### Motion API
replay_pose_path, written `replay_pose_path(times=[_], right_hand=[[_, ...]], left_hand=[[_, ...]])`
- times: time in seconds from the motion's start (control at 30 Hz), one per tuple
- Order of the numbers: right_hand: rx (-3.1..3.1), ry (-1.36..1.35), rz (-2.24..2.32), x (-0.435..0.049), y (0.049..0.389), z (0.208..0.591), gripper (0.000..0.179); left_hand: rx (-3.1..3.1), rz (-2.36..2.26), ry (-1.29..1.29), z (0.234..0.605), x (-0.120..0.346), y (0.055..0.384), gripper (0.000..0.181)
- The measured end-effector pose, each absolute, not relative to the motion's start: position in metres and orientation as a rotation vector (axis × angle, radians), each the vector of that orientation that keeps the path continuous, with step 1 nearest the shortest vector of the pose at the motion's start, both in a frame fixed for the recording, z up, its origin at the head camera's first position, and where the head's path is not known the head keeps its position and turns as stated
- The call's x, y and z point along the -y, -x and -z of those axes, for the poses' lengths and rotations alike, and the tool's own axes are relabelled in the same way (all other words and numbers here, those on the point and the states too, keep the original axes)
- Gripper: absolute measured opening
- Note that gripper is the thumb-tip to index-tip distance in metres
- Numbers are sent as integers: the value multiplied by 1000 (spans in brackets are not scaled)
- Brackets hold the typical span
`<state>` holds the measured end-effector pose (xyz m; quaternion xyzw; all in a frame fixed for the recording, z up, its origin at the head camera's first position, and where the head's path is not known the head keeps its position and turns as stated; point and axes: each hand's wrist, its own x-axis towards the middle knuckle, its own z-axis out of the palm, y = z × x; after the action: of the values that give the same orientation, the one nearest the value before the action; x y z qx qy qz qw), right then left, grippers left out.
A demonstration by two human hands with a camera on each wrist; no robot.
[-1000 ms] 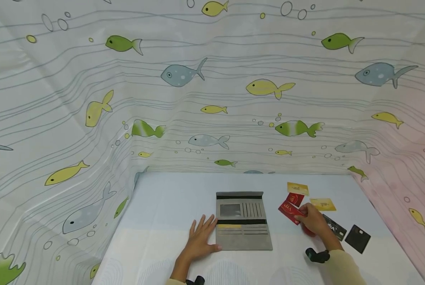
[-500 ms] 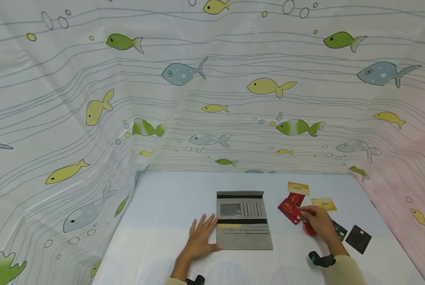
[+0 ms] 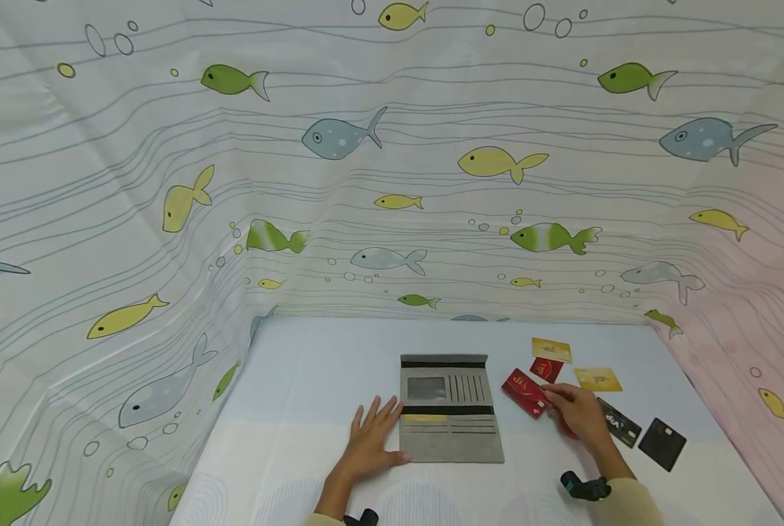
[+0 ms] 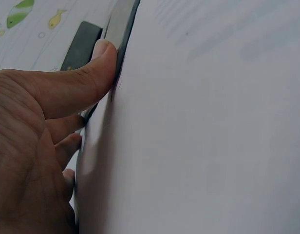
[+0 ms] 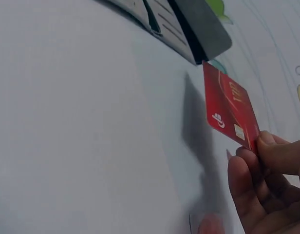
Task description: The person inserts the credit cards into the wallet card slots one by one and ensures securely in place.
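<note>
An opened grey wallet (image 3: 449,444) with card slots, black bands and a clear window lies flat on the table. My left hand (image 3: 368,444) rests at its left edge with fingers spread, the thumb (image 4: 94,80) touching the lower corner. To the wallet's right, my right hand (image 3: 579,415) pinches a red VIP card (image 3: 524,393) by one edge between thumb and fingers. The right wrist view has this card (image 5: 231,108) raised off the table, its shadow below. A second red card (image 3: 546,369) lies just behind it.
Two yellow cards (image 3: 552,349) lie at the back right. Beyond my right hand are a black VIP card (image 3: 619,423) and a black square item (image 3: 662,444). A round red object (image 3: 567,429) is partly covered by my right hand. A fish-patterned curtain (image 3: 431,234) surrounds the table.
The right hand has lifted the red VIP card away from the other red card and moved it slightly left, toward the wallet. The left hand and wallet have stayed put.
</note>
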<state>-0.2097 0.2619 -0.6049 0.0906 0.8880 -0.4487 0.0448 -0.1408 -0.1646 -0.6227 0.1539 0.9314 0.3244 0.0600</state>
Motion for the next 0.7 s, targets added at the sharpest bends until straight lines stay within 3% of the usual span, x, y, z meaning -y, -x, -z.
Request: replay_pose_path(times=[0.4, 0.7], right_hand=[[-2579, -67, 1674, -202, 205, 579, 27], [-2566, 158, 1660, -154, 202, 574, 19]], left_hand=[[-2827, -1007, -490, 619, 165, 139, 94], [-2835, -991, -484, 618, 164, 139, 94]])
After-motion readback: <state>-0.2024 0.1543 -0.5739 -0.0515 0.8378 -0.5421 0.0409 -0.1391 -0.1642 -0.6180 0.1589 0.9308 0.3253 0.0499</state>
